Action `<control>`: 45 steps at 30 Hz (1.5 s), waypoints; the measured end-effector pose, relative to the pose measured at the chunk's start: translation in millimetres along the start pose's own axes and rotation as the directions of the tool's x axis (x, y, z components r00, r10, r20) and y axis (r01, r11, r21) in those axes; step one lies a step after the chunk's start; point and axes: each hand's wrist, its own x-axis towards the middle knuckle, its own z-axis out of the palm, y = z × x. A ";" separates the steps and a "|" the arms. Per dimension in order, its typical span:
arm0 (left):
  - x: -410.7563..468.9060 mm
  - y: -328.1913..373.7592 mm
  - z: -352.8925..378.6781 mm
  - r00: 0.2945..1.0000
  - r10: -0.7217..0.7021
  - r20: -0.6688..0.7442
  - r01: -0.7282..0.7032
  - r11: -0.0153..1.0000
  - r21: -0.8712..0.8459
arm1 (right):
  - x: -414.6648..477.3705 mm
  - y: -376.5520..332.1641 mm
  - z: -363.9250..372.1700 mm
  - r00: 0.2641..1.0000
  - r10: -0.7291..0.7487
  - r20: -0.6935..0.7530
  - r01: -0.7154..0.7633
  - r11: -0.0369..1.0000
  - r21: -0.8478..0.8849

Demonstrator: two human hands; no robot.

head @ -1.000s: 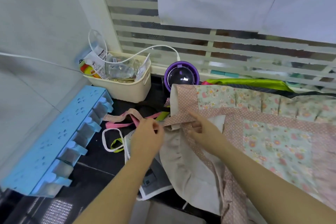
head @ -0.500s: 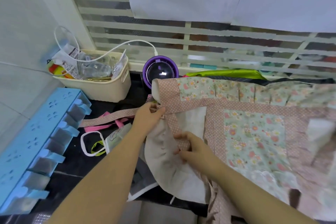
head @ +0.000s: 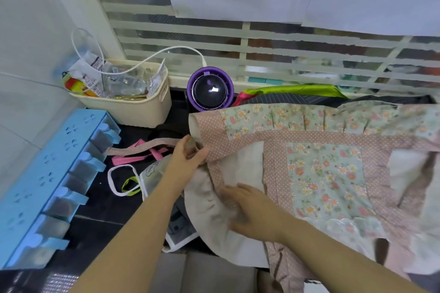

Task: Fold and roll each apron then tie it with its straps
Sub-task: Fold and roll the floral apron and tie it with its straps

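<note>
Patchwork apron (head: 321,173) of floral green squares, edged in pink polka-dot cotton with a cream lining, lies spread across the right of the dark counter (head: 95,221), its cream underside turned up at the near left corner. The left hand (head: 188,157) pinches the pink polka-dot strap (head: 142,147) just where it joins the apron's left edge; the strap trails away to the left. The right hand (head: 254,209) rests on the cream lining, too blurred to tell whether its fingers grip anything. Printed packets (head: 92,78) fill the cream plastic basket (head: 133,112), their labels too small to read. A round purple gadget (head: 209,89) stands beside it, and a long blue plastic rack (head: 47,173) lies at the left.
</note>
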 end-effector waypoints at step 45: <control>16.1 74.7 429.9 0.666 0.218 0.713 -0.745 0.178 0.642 | -253.3 287.3 -242.5 0.857 0.415 0.305 -0.449 0.313 0.837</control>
